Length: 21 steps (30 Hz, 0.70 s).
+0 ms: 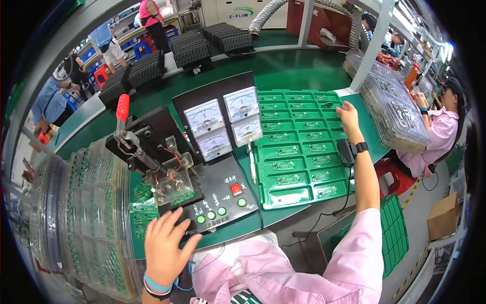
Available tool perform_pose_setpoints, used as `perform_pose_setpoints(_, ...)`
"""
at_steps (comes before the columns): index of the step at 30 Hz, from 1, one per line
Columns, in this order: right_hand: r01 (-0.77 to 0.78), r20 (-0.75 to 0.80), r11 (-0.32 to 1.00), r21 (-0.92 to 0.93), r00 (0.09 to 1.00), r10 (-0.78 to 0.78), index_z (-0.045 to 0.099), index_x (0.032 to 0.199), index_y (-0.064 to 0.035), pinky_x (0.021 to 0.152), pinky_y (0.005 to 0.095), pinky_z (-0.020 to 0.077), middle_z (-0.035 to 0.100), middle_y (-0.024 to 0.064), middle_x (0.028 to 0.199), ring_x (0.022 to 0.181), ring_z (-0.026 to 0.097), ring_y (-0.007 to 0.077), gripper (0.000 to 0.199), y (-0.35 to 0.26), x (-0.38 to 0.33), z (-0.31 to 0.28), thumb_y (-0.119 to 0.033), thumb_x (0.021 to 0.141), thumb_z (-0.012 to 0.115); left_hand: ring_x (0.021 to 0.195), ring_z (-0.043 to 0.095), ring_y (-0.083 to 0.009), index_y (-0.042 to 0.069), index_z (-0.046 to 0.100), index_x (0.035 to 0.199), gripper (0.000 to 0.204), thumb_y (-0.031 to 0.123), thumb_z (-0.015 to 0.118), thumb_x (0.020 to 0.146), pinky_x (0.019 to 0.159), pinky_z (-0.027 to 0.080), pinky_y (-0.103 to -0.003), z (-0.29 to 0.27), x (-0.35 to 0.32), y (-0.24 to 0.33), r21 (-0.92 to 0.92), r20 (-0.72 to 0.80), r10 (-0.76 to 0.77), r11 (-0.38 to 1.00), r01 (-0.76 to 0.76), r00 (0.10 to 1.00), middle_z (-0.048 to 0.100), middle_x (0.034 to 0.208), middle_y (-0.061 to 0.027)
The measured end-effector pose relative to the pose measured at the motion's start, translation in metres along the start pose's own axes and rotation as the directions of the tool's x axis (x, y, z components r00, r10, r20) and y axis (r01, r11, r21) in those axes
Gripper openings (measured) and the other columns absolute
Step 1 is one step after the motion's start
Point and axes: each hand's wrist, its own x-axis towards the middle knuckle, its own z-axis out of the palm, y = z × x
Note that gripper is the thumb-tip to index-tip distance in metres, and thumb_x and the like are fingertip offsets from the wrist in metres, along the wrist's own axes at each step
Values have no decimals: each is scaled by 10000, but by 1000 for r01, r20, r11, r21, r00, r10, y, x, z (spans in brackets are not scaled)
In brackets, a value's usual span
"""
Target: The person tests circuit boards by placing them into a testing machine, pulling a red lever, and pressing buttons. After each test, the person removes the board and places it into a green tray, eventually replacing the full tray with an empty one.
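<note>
Fingers (347, 107) of the right hand (349, 115) lie loose, empty, on the green tray's (304, 152) far rim; left hand (164, 243) rests spread at the tester's (217, 202) near edge

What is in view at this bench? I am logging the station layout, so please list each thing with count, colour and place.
Black test fixture with a red-handled clamp lever: one, centre left.
White analogue meters: three, on the black panel behind the fixture.
Round green buttons: four, on the fixture's front; one red square switch above them.
Green compartment tray: one, centre right, small circuit boards in many pockets.
Clear plastic tray stacks: several, green boards inside, far left; more at upper right.
Black tray stacks: several, across the back.
Seated person in pink: one, right edge.
Left hand: on the fixture's front edge, empty.
Right hand: on the green tray's far right edge.
</note>
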Motion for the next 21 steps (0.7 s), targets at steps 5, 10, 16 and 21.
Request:
perform_pose_setpoints(5, 196, 105, 893, -406, 980, -168, 563, 1231, 23, 859, 322, 526, 656, 157, 1114, 970, 653, 224, 379, -29, -31, 9, -14, 858, 616, 1298, 449, -352, 28, 432, 1411, 700, 203, 727, 801, 1055, 370, -437, -50, 61, -5, 136, -636, 137, 989, -65, 759, 414, 1448, -225)
perform_pose_setpoints(10, 398, 464, 836, -378, 863, -201, 594, 1180, 2, 865, 345, 511, 639, 153, 1154, 1032, 632, 221, 329, -104, -127, 39, -47, 856, 626, 1196, 535, -356, 44, 449, 1402, 682, -6, 714, 775, 1038, 405, -413, -45, 112, -10, -548, -790, -254, 702, -455, 558, 533, 1318, -212)
perform_pose_setpoints(16, 881, 802, 471, 52, 244, -545, 567, 1177, -58, 983, 453, 451, 585, 147, 1247, 1166, 552, 362, 428, -181, -284, 66, -40, 773, 707, 1087, 606, -341, 57, 593, 1255, 542, -61, 707, 739, 998, 454, -448, -14, 45, -24, -192, -763, 276, 767, -613, 585, 611, 1183, -165)
perform_pose_setpoints(21, 911, 785, 310, 272, -24, -619, 553, 1259, -95, 1007, 503, 416, 561, 131, 1311, 1189, 538, 346, 513, -170, -367, 106, -198, 788, 729, 1139, 574, -332, 71, 610, 1232, 513, 0, 742, 741, 1002, 449, -432, 0, 16, -56, -288, -685, 161, 836, -467, 710, 590, 1231, -143)
